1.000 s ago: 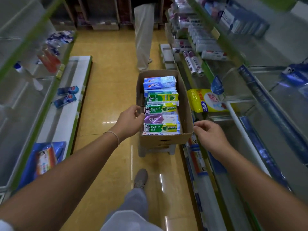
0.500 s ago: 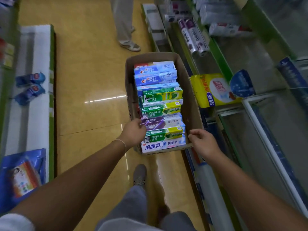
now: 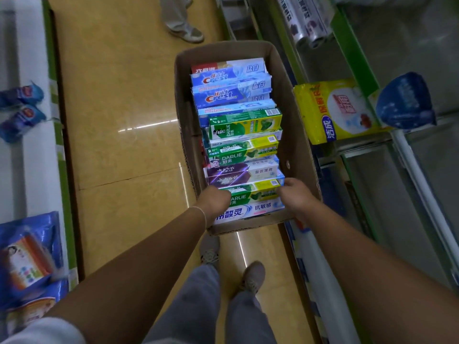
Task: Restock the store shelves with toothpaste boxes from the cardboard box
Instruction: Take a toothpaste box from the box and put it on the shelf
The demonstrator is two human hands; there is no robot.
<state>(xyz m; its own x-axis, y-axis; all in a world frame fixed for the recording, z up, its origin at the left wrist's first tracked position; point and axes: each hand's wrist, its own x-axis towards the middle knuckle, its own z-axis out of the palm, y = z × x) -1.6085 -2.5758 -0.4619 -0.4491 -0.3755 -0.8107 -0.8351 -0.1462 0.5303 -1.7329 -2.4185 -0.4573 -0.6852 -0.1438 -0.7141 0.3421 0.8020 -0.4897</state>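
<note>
While it sits in the aisle beside the right-hand shelves, the open brown cardboard box (image 3: pixel 295 135) holds a row of toothpaste boxes (image 3: pixel 238 145) stacked front to back: blue Crest cartons at the far end, green Darlie and purple ones in the middle, a white-and-blue carton nearest. Both hands reach into the near end of that box. The left hand (image 3: pixel 214 202) and right hand (image 3: pixel 295 194) bracket the green Darlie carton (image 3: pixel 253 194) there; their fingertips are hidden, so the grip cannot be told.
</note>
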